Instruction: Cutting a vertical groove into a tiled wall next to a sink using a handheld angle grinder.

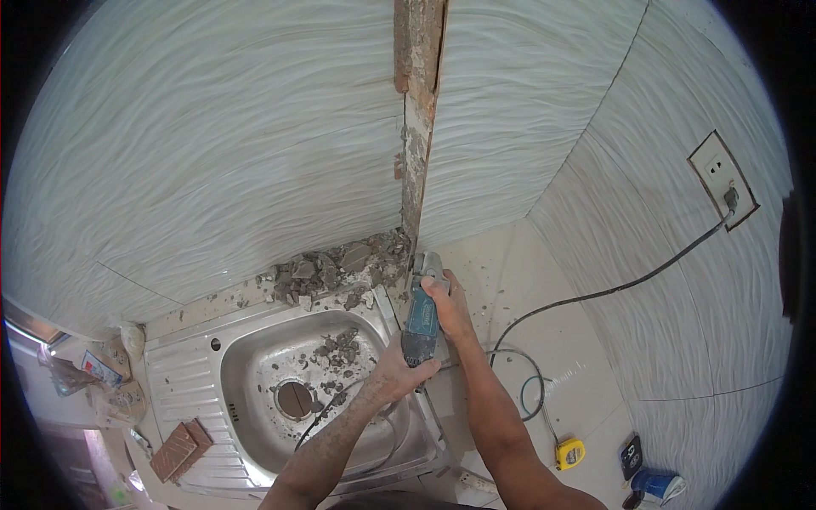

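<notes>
Angle grinder (422,316), teal and grey: between both hands, at the foot of the stripped wall strip (416,161); left hand (398,374) wrapped about its rear, right hand (452,311) closed round its front end. Steel sink (187,365), debris-strewn: left of left hand. Rubble heap (327,268): beyond left hand, along wavy white wall tiles (255,127). Pale countertop (586,340), yellow tape measure (570,454), wall socket (716,166): right of right hand.

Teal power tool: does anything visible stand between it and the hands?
Nothing visible does: the left hand grips the rear of the teal power tool, the right hand its front. The rubble lies left of it, outside both grips.
</notes>
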Tool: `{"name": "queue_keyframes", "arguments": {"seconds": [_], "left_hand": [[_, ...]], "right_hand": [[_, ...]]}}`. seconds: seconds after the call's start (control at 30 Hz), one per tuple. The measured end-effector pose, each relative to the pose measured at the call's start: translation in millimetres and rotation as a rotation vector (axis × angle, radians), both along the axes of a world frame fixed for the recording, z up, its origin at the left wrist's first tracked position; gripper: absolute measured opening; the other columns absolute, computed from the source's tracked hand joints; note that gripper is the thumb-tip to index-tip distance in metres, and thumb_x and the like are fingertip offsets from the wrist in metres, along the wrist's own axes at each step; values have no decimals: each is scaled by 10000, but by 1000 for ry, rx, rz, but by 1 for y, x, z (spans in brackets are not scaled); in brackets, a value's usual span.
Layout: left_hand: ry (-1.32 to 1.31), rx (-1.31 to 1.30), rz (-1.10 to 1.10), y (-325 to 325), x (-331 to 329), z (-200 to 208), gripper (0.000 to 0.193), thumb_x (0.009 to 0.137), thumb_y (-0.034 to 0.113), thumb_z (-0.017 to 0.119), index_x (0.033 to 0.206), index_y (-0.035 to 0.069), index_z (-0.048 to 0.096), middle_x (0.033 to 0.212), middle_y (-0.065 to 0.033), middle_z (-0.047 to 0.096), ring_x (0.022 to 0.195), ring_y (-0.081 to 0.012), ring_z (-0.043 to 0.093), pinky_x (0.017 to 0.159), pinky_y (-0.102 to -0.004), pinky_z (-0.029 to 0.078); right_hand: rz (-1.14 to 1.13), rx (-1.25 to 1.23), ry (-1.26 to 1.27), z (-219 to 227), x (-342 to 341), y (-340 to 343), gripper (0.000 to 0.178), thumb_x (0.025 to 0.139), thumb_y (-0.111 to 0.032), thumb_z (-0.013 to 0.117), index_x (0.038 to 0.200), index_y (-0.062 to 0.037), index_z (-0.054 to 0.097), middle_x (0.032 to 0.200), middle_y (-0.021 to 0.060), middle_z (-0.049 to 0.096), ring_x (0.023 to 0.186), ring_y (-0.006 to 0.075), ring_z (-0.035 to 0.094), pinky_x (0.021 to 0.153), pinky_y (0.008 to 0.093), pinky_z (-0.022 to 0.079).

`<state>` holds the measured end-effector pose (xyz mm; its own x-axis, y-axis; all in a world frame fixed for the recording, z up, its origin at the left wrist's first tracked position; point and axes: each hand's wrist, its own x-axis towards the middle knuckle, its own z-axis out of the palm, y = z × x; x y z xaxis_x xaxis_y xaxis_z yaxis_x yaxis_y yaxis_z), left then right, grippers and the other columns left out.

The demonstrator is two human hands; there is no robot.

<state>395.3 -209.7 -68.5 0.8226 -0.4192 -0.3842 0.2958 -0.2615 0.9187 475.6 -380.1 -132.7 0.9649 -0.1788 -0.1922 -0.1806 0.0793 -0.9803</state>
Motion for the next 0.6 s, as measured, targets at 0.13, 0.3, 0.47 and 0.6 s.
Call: {"name": "queue_keyframes", "arguments": {"seconds": [0.13,0.3,0.47,0.6], "left_hand": [[38,-9,-6,-1,0,5,751,849,366,806,1344,-65,441,1178,-144,578,1131,-223,588,994,-378,493],[-3,-17,8,0,0,0,733,845,356,805,1329,-68,454,1161,-127,577,1092,-206,590,963,-370,498],[-6,-8,17,-1,-2,0,740,838,357,816,1325,-70,458,1142,-116,584,1065,-204,597,950,-366,501],[-41,12,8,-2,-2,-6,760,836,369,820,1336,-76,459,1163,-128,592,1078,-209,601,964,-370,502]], "right_hand": [[-11,-49,13,-1,-2,-2,1024,794,-615,713,1426,144,442,1205,220,630,1062,244,630,901,361,514],[-1,-55,46,18,-4,2,1091,778,-625,721,1472,153,397,1261,262,610,1127,279,626,936,373,509],[3,-16,52,19,-5,2,1124,765,-639,726,1468,177,400,1279,310,607,1157,319,629,975,387,495],[-47,-60,40,8,-3,0,1123,765,-649,722,1447,193,428,1306,352,601,1206,362,621,1031,407,469]]}}
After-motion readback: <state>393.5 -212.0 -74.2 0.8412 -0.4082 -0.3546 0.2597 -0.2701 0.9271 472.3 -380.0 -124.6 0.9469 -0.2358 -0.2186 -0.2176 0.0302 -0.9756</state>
